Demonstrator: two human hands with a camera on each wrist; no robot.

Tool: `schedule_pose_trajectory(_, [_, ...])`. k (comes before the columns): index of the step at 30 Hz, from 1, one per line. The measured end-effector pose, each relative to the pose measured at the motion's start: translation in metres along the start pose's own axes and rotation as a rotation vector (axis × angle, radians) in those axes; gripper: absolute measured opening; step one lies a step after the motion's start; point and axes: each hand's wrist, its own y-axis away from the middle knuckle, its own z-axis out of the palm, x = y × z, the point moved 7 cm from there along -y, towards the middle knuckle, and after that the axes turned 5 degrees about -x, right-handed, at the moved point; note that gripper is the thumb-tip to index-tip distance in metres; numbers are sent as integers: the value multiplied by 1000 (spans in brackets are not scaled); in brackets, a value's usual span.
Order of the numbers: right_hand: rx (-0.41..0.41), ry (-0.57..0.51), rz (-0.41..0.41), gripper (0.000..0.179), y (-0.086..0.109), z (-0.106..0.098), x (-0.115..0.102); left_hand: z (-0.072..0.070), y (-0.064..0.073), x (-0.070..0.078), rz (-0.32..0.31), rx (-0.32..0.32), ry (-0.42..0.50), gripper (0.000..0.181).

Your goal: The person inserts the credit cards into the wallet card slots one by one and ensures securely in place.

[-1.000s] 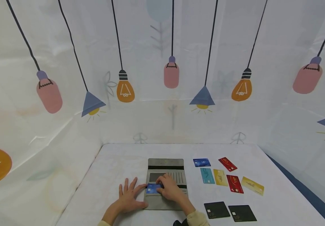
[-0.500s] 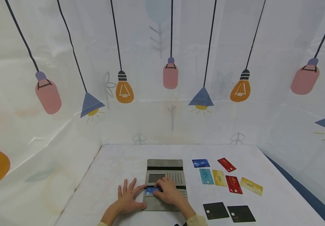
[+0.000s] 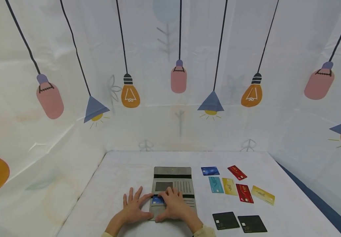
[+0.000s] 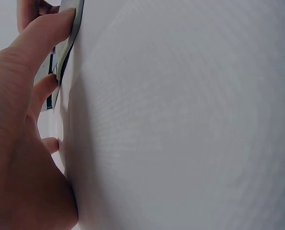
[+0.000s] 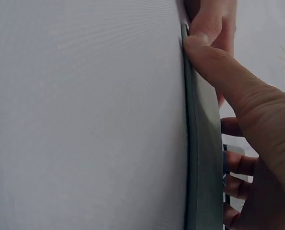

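Observation:
A grey card wallet [image 3: 172,171] lies unfolded on the white table, with dark bands across it. In its lower half a blue card [image 3: 157,199] sits partly inside a pocket. My left hand [image 3: 133,210] is spread beside the wallet, index fingertip at its left edge and thumb on its lower left corner. My right hand [image 3: 177,206] rests over the wallet, fingers on the blue card and pocket area, covering the card's right part. In the right wrist view the right thumb [image 5: 228,72] presses the wallet's near edge, close to the left thumb.
Right of the wallet lie a blue card [image 3: 210,171], a teal card [image 3: 216,185], two yellow cards [image 3: 230,186] and two red cards [image 3: 244,193]. Nearer, two black cards [image 3: 225,220] lie side by side. A printed white curtain [image 3: 158,128] stands behind the table.
The blue card has slid toward me, deeper into the pocket, and less of it shows. My right hand has spread, its thumb moving to the wallet's near edge. The left hand stays put.

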Motion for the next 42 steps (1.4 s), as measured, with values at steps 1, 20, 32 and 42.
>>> schedule_pose_trajectory(1, [4, 0, -4, 85, 0, 0, 0, 0, 0, 0, 0, 0, 3, 78])
schedule_pose_trajectory(20, [40, 48, -36, 73, 5, 0, -7, -1, 1, 0, -6, 8, 3, 77])
schedule_pose_trajectory(32, [58, 79, -62, 69, 8, -3, -10, -2, 0, 1, -14, 0, -9, 77])
schedule_pose_trajectory(42, [71, 102, -89, 66, 7, -3, -12, -2, 1, 2, -12, 3, -7, 77])
